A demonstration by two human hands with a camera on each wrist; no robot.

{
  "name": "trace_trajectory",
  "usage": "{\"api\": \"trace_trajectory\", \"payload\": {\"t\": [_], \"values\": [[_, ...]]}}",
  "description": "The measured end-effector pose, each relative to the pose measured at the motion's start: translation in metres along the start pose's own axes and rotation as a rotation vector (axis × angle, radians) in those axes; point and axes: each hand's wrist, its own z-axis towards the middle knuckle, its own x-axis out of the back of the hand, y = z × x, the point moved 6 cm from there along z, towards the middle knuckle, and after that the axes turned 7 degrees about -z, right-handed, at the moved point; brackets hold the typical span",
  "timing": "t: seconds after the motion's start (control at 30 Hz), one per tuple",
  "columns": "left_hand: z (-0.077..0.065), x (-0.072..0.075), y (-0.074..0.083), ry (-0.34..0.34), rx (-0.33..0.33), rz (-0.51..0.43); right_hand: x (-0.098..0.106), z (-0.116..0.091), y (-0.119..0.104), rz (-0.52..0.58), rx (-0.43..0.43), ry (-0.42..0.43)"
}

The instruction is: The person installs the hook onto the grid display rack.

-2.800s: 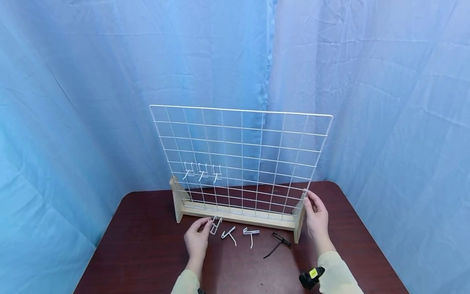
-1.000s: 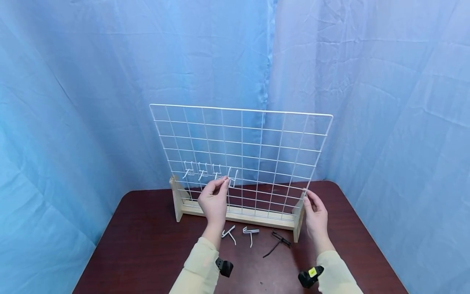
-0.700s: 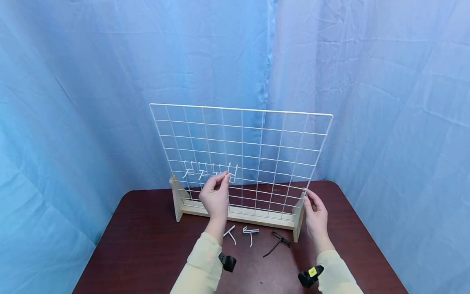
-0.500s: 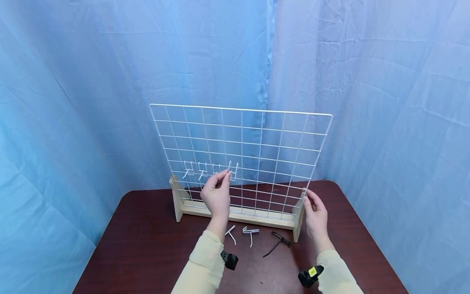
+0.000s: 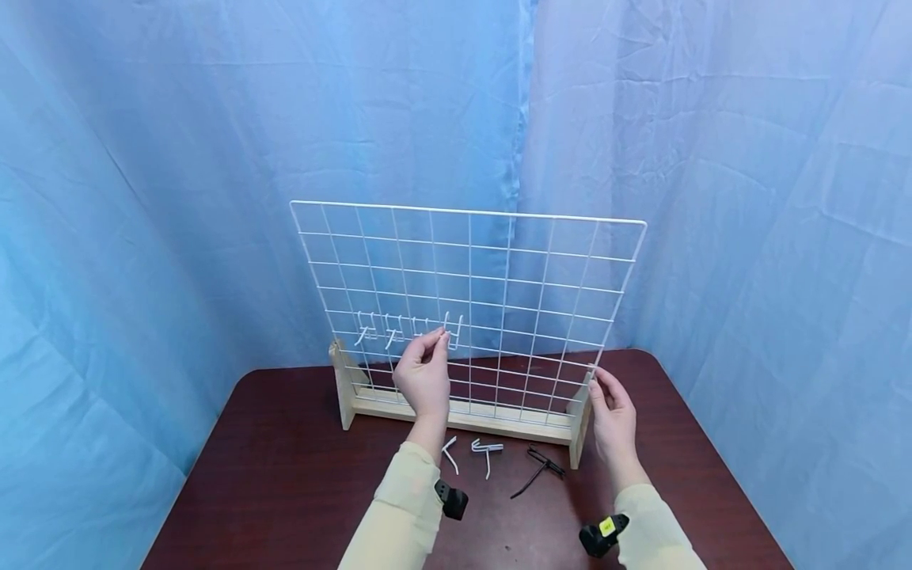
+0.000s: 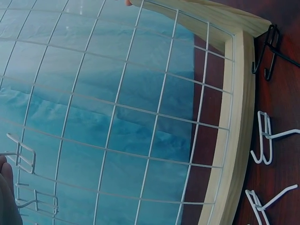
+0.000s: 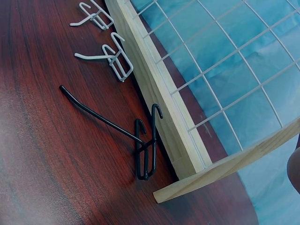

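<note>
My left hand (image 5: 422,378) pinches a white wire hook (image 5: 457,336) between thumb and fingertips, its two prongs up against the white wire grid panel (image 5: 556,218). In the left wrist view, that hook (image 6: 27,159) overlaps the wires at the left edge. Two white hooks (image 5: 393,336) hang on the grid to the left, and a third beside them is mostly hidden behind my fingers. My right hand (image 5: 614,423) grips the panel's right edge, just at the top of the wooden end piece (image 5: 580,427).
In front of the stand's wooden base (image 5: 513,427) lie two white hooks, one (image 5: 488,449) in full view, the other (image 5: 450,457) partly behind my left wrist. A longer black hook (image 7: 146,145) lies near the right end piece. Blue curtains (image 5: 456,95) surround the dark red table (image 5: 285,475).
My left hand has lifted the white hook from beside the base up to the grid, right of the hanging hooks, then shifted slightly up and right. The right hand has stayed in place.
</note>
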Motion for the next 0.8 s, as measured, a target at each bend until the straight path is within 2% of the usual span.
{"api": "trace_trajectory", "payload": {"t": [0.23,0.53,0.7,0.8], "values": [[-0.007,0.003,-0.01,-0.009,0.029,0.051,-0.001,-0.001,-0.001,-0.011,0.011,0.013],[-0.017,0.008,-0.021,-0.019,0.068,0.027,0.001,0.001,0.004,-0.011,-0.025,0.017],[-0.021,0.012,-0.028,-0.043,0.085,0.052,0.001,0.0,0.003,-0.009,-0.045,0.006],[-0.024,0.014,-0.031,-0.066,0.122,0.067,0.0,-0.001,0.0,-0.005,-0.044,0.008]]}}
